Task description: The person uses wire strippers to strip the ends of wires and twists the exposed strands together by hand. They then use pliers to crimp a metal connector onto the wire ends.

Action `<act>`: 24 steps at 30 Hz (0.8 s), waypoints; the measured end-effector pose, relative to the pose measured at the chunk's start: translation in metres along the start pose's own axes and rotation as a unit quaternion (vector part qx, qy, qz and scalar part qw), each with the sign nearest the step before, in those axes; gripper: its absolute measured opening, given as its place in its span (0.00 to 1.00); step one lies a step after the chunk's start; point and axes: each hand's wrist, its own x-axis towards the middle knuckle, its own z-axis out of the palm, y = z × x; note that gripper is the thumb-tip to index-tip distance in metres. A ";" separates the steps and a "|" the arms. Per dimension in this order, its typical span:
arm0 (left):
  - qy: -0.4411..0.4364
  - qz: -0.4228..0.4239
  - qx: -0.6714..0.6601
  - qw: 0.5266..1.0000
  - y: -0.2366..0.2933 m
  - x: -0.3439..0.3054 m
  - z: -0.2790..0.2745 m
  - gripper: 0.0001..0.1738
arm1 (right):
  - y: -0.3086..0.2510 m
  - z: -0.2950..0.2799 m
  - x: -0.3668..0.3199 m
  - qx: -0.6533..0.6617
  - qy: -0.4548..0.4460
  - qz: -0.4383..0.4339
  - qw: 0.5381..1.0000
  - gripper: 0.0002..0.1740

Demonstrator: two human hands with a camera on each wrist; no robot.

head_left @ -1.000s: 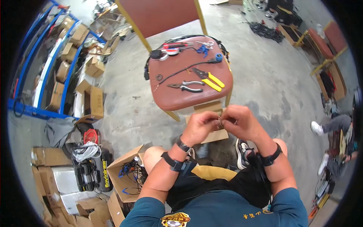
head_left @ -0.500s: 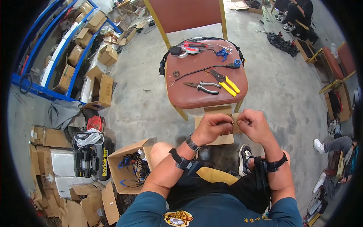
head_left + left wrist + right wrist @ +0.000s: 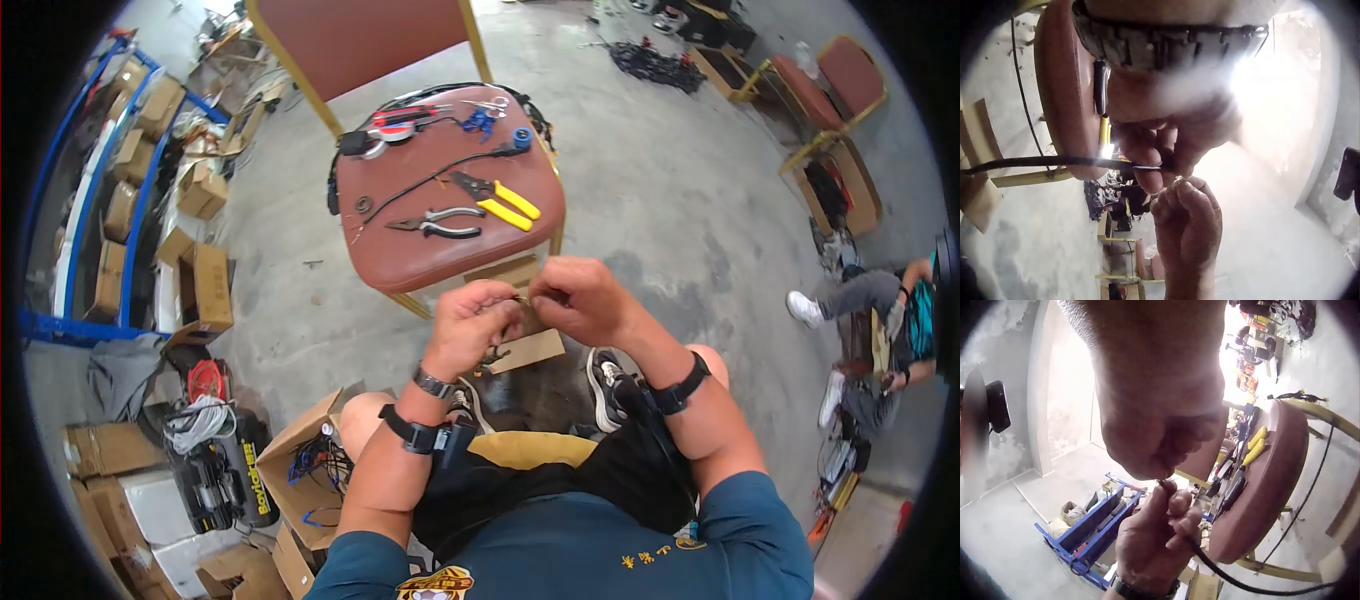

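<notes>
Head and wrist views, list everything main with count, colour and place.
chairs: two, red, ahead and far right
pliers: one, grey, near seat
cutters: one, yellow, near seat
scissors: one, pale, near seat
plug cable: one, black, near seat
held cable: one, black, at hands
shelf: one, blue, left
boxes: many, brown, floor and shelf
tank: one, black, lower left
other person: one, grey trousers, right edge
shirt: one, teal, bottom
left hand: one, bare, pinching held cable
right hand: one, bare, at cable tip

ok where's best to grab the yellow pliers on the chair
Around the yellow handles, probably with the right hand once free, from the seat's near right: the pliers lie flat, handles spread and angled toward you, dark head pointing away left.
</notes>
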 end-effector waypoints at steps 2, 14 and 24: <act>-0.017 0.008 -0.007 1.000 -0.001 -0.001 -0.001 0.07 | 0.007 -0.001 0.000 -0.010 0.017 -0.017 1.000 0.04; -0.017 0.016 0.075 0.997 0.001 -0.004 0.000 0.06 | 0.000 -0.004 -0.003 0.045 0.019 0.036 0.998 0.02; -0.028 0.019 0.037 0.999 0.004 -0.002 -0.004 0.06 | 0.001 0.000 -0.004 0.070 0.054 0.077 0.993 0.02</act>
